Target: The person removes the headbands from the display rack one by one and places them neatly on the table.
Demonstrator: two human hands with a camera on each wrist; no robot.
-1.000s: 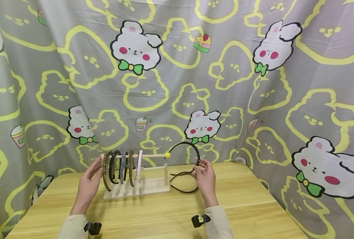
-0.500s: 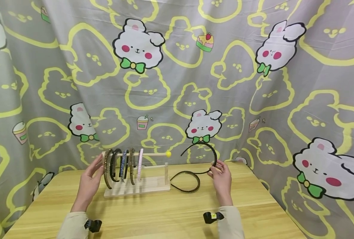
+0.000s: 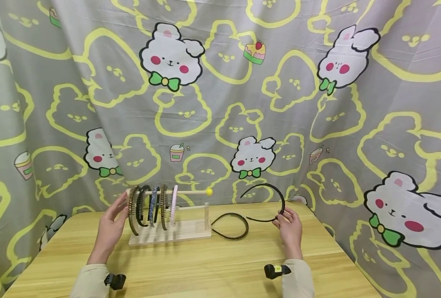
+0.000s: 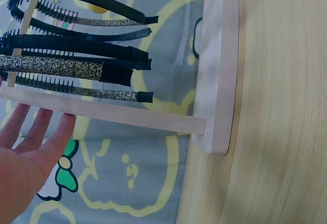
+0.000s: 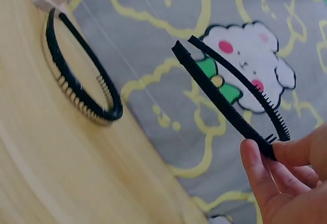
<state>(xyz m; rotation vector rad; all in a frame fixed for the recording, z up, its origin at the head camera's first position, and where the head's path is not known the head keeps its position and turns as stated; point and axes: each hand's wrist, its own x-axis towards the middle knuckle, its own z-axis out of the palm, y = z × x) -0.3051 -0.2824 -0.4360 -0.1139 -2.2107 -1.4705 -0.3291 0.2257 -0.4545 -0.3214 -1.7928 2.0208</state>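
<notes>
Judging by its slimness, the black headband wants a light pinch, tips clear of the toothed headband on the table. The right hand's grip is clamped on it, near the table's far edge, toward the right corner; the left hand, fingers apart, touches the smooth, pale wooden stand. The held hoop looks ribbed outside, comb-toothed inside.
</notes>
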